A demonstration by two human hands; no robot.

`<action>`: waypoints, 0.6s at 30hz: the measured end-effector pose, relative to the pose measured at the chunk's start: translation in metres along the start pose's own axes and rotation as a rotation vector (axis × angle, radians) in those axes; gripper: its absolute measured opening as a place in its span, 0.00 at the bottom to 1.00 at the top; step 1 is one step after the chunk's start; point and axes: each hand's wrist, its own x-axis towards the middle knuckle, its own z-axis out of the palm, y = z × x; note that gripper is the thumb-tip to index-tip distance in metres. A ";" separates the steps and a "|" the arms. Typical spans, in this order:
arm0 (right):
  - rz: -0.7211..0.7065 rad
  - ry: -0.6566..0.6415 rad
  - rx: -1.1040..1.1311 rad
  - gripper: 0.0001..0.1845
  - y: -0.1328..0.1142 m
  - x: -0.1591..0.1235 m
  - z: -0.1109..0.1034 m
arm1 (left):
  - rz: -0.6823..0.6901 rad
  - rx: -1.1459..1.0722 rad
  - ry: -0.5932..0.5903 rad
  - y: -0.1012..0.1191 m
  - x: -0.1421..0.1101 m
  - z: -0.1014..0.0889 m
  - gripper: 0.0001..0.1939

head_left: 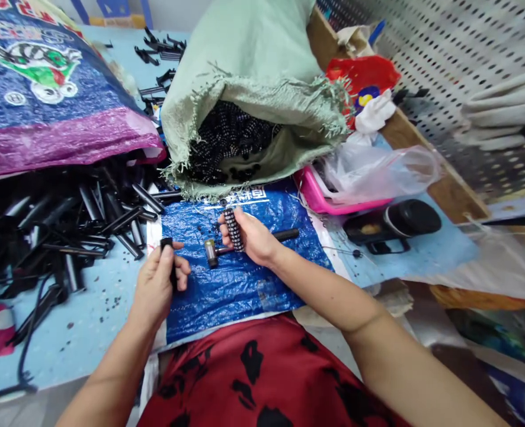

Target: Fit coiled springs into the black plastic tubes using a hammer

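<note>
Hands apart over a blue woven sheet (227, 296), the left hand (154, 283) pinches a black part (166, 242) between thumb and fingers while the right hand (254, 235) wraps a black-and-white studded grip (233, 230), tilted nearly upright above a hammer (211, 255). The green sack's (262, 47) mouth faces the hands, apparently to keep its dark pieces (231, 133) within reach; black tubes (89, 203) heap at left on the table (98, 311). Fingers hide much of the black part, the right hand masks the hammer's middle, and shadow obscures the sack's depths.
</note>
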 end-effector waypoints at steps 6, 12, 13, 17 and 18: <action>-0.012 -0.027 0.008 0.31 0.003 -0.005 0.017 | -0.004 0.071 -0.042 -0.012 -0.018 0.006 0.24; -0.047 0.025 0.105 0.34 0.016 -0.022 0.037 | 0.197 0.191 0.076 -0.011 -0.023 0.026 0.16; -0.074 0.046 0.101 0.34 0.018 -0.023 0.042 | 0.247 0.220 0.079 -0.012 -0.021 0.032 0.14; -0.169 0.038 -0.067 0.37 0.024 -0.024 0.051 | 0.339 0.247 0.018 -0.012 -0.012 0.050 0.14; -0.224 0.015 -0.161 0.37 0.024 -0.025 0.047 | 0.326 0.234 0.010 -0.012 -0.012 0.050 0.12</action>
